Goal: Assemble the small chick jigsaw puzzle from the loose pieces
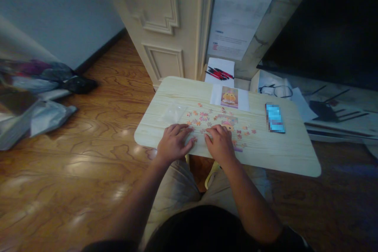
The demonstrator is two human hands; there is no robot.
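Note:
Several small jigsaw pieces (pixel 203 117) lie scattered on a light wooden table (pixel 265 153). A partly joined patch of the puzzle (pixel 229 123) sits just beyond my right hand (pixel 219 142). My left hand (pixel 174 141) rests palm down at the table's near edge, fingertips touching pieces near the middle. Both hands lie flat with fingers curled slightly over the pieces; whether either one grips a piece is hidden. A reference picture card (pixel 229 97) lies at the far side of the table.
A clear plastic bag (pixel 175 112) lies left of the pieces. A phone (pixel 275 118) lies on the right. Red and black pens (pixel 219 73) and glasses (pixel 277 90) lie beyond the table. Bags (pixel 35 98) sit on the wooden floor at left.

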